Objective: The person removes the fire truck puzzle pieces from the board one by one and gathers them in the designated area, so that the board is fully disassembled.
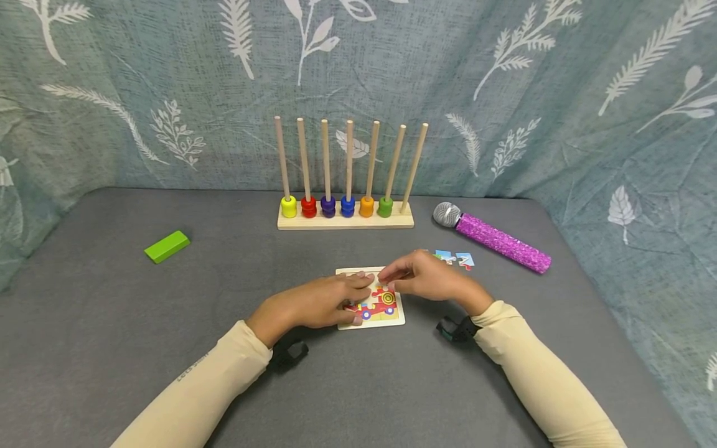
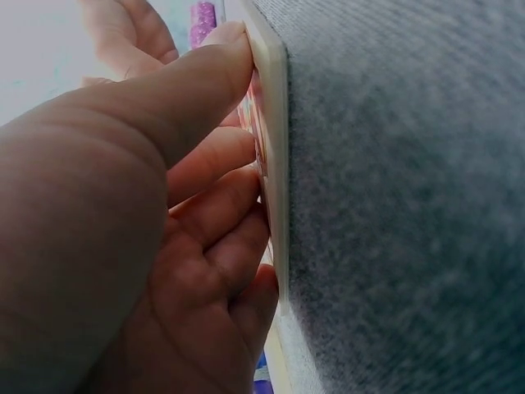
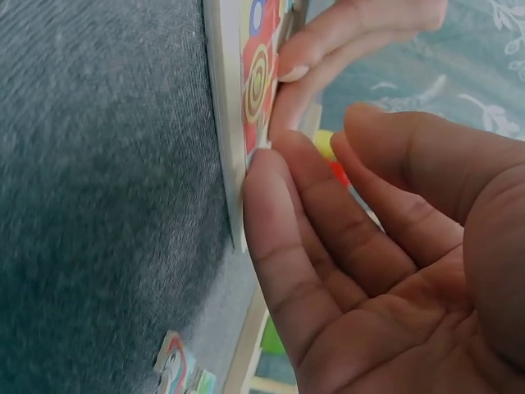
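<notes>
2 hands (image 1: 318, 303) (image 1: 431, 277) angled inward over puzzle (image 1: 383, 309)

You face bright colours on a grey tabletop (image 1: 235, 267).
Your puzzle board (image 1: 372, 325) has a red vehicle (image 1: 383, 307) with blue-and-white wheels; your sleeves (image 1: 543, 373) are cream, the block (image 1: 167, 246) lime, the microphone (image 1: 498, 239) sparkly purple, the curtain (image 1: 392, 62) teal with white leaves.

Room before puzzle board (image 1: 381, 323), peg rack (image 1: 345, 223) blocking behind, microphone (image 1: 498, 241) back right
</notes>
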Motion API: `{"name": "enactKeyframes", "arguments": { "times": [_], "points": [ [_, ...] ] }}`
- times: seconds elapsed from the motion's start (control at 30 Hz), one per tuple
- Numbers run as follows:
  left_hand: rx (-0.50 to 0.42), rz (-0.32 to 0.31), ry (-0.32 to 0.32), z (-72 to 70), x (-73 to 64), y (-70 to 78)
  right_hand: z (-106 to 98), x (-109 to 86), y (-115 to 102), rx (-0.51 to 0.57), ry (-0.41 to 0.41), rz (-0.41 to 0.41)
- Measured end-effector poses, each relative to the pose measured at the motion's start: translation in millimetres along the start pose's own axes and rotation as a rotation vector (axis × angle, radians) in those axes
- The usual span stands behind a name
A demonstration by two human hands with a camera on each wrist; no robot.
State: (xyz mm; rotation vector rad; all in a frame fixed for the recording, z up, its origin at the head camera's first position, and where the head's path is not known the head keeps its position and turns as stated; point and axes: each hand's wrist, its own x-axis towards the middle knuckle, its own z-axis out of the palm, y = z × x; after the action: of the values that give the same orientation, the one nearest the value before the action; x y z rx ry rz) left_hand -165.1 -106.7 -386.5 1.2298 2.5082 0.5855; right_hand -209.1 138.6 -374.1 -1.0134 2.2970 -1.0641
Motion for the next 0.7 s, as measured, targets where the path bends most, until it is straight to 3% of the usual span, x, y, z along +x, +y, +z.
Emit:
{"name": "enactKeyframes", "arguments": {
  "times": [0.37, 0.53, 0.7],
  "points": [
    [0.002, -0.011, -0.007, 3.4, -4.5, -0.3, 8.3, 5.1, -1.5, -0.057, -0.014, -0.028],
    [0.008, 0.017, 0.009, 4.5, -2.0, -1.6, 9.1, 3.4, 0.6, -0.110, 0.022, -0.041],
    [-0.010, -0.002, 0.014, 3.2, -0.8, -1.0, 9.4, 3.7, 0.9, -0.128, 0.044, -0.072]
  ]
}}
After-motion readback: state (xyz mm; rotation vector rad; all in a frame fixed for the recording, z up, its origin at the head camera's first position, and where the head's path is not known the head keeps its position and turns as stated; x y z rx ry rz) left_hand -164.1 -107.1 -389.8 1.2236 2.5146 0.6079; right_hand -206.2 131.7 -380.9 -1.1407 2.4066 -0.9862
